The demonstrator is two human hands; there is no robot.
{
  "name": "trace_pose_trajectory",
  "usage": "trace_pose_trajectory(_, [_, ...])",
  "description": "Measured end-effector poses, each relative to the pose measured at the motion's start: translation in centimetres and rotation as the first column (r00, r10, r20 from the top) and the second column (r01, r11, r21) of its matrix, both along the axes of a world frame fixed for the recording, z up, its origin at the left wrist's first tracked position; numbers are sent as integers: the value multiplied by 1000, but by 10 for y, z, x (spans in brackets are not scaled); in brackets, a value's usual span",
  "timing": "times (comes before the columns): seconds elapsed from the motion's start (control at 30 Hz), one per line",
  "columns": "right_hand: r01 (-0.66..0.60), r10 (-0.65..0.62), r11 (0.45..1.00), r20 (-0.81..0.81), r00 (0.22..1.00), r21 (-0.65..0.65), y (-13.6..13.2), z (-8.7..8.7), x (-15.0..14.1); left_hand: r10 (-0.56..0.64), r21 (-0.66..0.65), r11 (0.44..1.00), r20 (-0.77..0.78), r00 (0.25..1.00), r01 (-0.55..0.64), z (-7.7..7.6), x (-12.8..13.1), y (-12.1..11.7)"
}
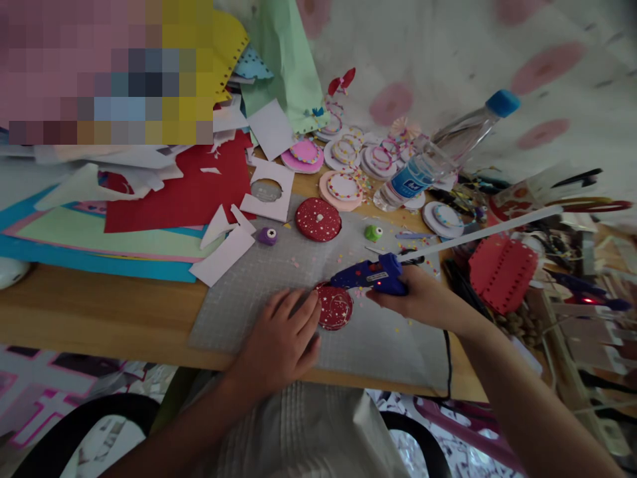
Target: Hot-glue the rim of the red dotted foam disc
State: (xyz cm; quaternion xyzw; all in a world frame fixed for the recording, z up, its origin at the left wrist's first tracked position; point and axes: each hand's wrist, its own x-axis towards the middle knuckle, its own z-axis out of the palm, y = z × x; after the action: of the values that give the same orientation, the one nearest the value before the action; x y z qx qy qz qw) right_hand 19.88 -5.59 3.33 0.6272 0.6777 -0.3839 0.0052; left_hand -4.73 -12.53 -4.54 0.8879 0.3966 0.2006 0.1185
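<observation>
My right hand (pixel 423 299) grips a blue glue gun (pixel 371 275), its nozzle pointing left at the top edge of a red glittery paper disc (pixel 336 309). That disc lies on a grey cutting mat (pixel 383 338). My left hand (pixel 281 338) rests flat on the mat with fingers spread, fingertips touching the disc's left edge. A second red dotted disc (pixel 317 219) lies farther back on the mat.
Sheets of red, blue and green paper (pixel 149 226) pile up at the left. Several decorated round discs (pixel 343 186), a plastic water bottle (pixel 438 159), small purple (pixel 267 235) and green (pixel 372 232) punches and a red notched foam piece (pixel 500 272) crowd the back and right.
</observation>
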Motion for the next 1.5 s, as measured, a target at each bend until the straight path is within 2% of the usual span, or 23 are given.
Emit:
trace_pose_trajectory(0.33, [-87,89,996,-59,994,29,3,1,-9,9,8,1000,6,1000,-9,0,-1,-1])
trace_pose_trajectory(0.63, [-70,70,998,-56,996,4,3,4,-10,22,22,1000,14,1000,-22,-1,-1,-3])
trace_pose_trajectory(1.2, [-83,84,996,-23,996,36,2,7,-14,11,31,999,22,1000,-11,0,-1,-1])
trace_pose_trajectory(1.37, [-97,99,992,-17,995,83,2,5,-10,15,16,1000,25,1000,-15,-1,-1,-2])
trace_pose_trajectory(1.5, [-96,97,994,-21,995,61,1,3,-8,16,10,1000,34,999,-16,-1,-1,-2])
